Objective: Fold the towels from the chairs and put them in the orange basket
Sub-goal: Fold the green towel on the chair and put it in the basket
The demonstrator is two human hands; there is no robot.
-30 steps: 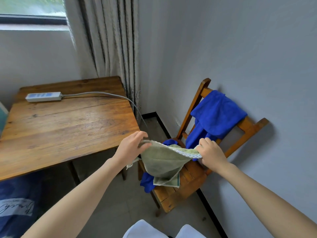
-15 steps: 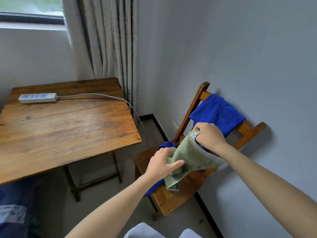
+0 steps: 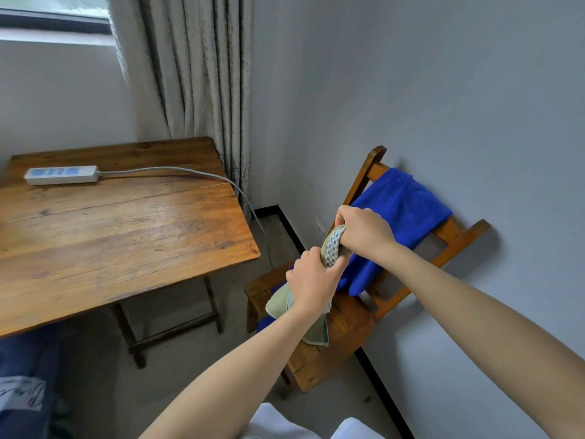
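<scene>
I hold the green towel [image 3: 331,248] bunched between both hands in the middle right of the frame, in the air above the seat of the wooden chair [image 3: 335,353]. My right hand [image 3: 364,232] is the upper one, and its fingers curl tight over the towel's checkered end. My left hand [image 3: 311,280] sits just below and to the left, touching the right, with its fingers wrapped round the middle of the cloth.

The towel's long axis slants down and left from that double grip. Its loose tail hangs under my left wrist over the seat, and I cannot tell whether it touches the wood.

A blue towel [image 3: 402,210] is draped over the chair back just behind my right hand and trails down toward the seat. I judge it could snag and come along if I pull carelessly.

To fold the green towel I would want it spread out. The wooden tabletop [image 3: 126,242] lies to the left, nearer my left hand. A white power strip [image 3: 61,175] sits at its far edge, with its cable [image 3: 196,172] running off the right side.

The orange basket is not in view.
</scene>
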